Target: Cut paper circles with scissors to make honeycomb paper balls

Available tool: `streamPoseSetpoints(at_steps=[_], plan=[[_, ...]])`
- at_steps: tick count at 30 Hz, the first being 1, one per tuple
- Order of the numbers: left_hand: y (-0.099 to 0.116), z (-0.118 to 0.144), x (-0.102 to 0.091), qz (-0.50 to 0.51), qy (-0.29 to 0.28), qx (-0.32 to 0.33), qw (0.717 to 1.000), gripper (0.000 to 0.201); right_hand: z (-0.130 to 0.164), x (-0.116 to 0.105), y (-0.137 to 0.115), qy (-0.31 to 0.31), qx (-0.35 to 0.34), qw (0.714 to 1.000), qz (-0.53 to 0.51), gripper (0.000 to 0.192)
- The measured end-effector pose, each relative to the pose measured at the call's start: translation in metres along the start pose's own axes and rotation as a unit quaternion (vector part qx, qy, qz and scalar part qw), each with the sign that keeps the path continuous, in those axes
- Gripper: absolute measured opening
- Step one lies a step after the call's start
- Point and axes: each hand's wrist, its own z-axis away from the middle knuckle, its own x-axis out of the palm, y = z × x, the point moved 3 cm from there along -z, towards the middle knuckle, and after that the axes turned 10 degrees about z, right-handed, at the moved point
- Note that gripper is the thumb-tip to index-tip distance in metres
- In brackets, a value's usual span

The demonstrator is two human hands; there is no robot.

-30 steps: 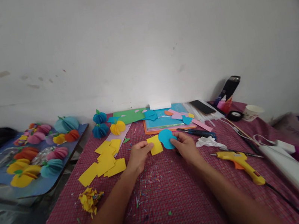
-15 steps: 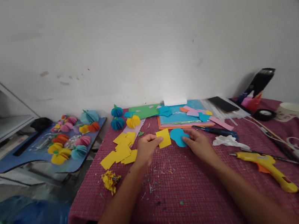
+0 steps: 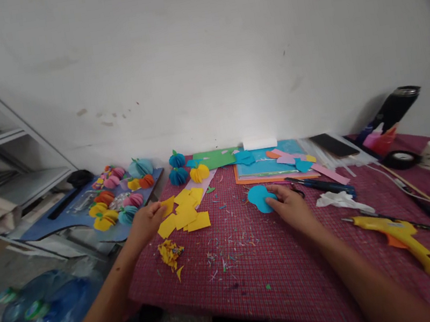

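Observation:
My left hand (image 3: 146, 225) pinches a yellow paper square (image 3: 169, 206) at the left edge of a loose pile of yellow paper squares (image 3: 185, 216). Between the thumb and fingers of my right hand (image 3: 289, 205) is a blue paper cutout with rounded lobes (image 3: 259, 198), held over the middle of the table. Crumpled yellow paper scraps (image 3: 170, 253) lie in front of the pile. Behind the pile sit a yellow folded-paper pumpkin (image 3: 199, 173) and two blue ones (image 3: 179, 176).
The checked tablecloth (image 3: 258, 279) carries tiny paper clippings. A yellow glue gun (image 3: 405, 242), crumpled tissue (image 3: 344, 201) and a dark blue tool (image 3: 323, 185) lie at right. Coloured sheets (image 3: 265, 166) are stacked behind. A blue side table (image 3: 46, 226) holds more paper pumpkins.
My left hand has moved left with the yellow square, away from the blue cutout and over to the pile. My right hand still holds the cutout. The view has shifted slightly.

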Motion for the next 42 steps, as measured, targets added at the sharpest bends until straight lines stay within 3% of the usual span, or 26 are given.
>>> streamPoseSetpoints(at_steps=[7,16,22,28,32,35,37,39,42], plan=[[-0.006,-0.001,0.005,-0.125,-0.059,0.054,0.989,0.032,0.001,0.001,0.003,-0.026,-0.017,0.999,0.022,0.034],[-0.021,-0.003,0.009,-0.074,-0.018,-0.009,0.997,0.029,0.0,0.004,0.009,-0.025,-0.042,0.996,0.079,0.033],[-0.017,0.0,0.011,-0.077,-0.008,0.007,0.997,0.035,0.001,0.006,0.01,-0.043,-0.056,0.993,0.093,0.034],[-0.022,-0.002,0.016,-0.16,-0.011,0.045,0.986,0.033,0.002,0.005,0.005,-0.045,-0.059,0.992,0.105,0.033],[-0.02,-0.004,0.02,-0.188,-0.067,0.051,0.979,0.026,0.003,0.006,0.004,-0.054,-0.068,0.99,0.114,0.034],[-0.014,-0.008,0.024,-0.135,-0.133,0.065,0.98,0.037,0.002,0.006,0.005,-0.05,-0.076,0.988,0.128,0.034],[-0.009,-0.013,0.028,-0.101,-0.145,0.082,0.981,0.04,0.002,0.006,0.005,-0.048,-0.078,0.987,0.135,0.033],[-0.008,-0.022,0.032,-0.092,-0.119,0.089,0.985,0.037,0.002,0.006,0.004,-0.048,-0.077,0.986,0.141,0.035],[-0.015,-0.042,0.039,-0.11,-0.051,0.046,0.992,0.036,0.003,0.005,0.002,-0.05,-0.077,0.984,0.152,0.037]])
